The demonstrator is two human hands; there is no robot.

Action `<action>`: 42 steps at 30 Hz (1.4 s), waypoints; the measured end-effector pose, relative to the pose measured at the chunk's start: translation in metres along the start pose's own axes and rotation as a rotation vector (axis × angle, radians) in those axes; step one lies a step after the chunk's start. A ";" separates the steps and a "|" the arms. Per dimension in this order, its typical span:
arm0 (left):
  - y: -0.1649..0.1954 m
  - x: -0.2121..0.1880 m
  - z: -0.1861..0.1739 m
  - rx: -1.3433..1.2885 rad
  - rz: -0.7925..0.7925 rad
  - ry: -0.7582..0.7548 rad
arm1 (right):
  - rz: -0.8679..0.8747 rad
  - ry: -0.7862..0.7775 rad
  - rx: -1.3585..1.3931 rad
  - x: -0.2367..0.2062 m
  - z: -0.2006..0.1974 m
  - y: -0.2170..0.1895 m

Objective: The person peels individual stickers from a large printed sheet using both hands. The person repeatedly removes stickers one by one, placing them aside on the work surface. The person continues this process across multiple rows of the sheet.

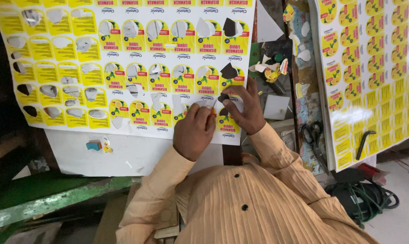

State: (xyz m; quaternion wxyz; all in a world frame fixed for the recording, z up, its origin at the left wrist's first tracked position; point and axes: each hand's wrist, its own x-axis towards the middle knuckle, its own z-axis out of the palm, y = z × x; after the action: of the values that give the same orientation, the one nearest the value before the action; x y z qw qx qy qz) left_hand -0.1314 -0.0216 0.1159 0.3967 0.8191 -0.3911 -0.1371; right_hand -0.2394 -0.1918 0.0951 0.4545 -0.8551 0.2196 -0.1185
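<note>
A large sheet of yellow printed labels (132, 58) lies flat in front of me, with many labels' centre shapes lifted or removed. My left hand (194, 131) rests on the sheet's lower right part, its fingers closed around a thin small blade tool (214, 105) with an orange end. Just to its right, my right hand (244, 107) pinches a small dark cut-out piece (223, 97) of a label, partly lifted off the sheet. Both hands nearly touch above the bottom row of labels. My tan striped sleeves and shirt fill the lower frame.
A second yellow label sheet (371, 68) lies at the right, with a black hex key (365, 142) on it. Scissors (315, 140) and label scraps (272, 68) sit between the sheets. A small teal block (94, 145) lies below the sheet. A coiled green cable (371, 199) sits lower right.
</note>
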 end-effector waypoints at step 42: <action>0.027 -0.030 0.030 -0.117 -0.243 0.069 | -0.058 -0.201 -0.039 0.013 -0.006 0.018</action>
State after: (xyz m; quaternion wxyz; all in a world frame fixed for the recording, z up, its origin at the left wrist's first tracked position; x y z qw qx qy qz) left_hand -0.1816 -0.0255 0.1150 0.4374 0.8401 -0.2666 -0.1784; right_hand -0.2355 -0.2115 0.0839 0.4541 -0.8773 0.1503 -0.0410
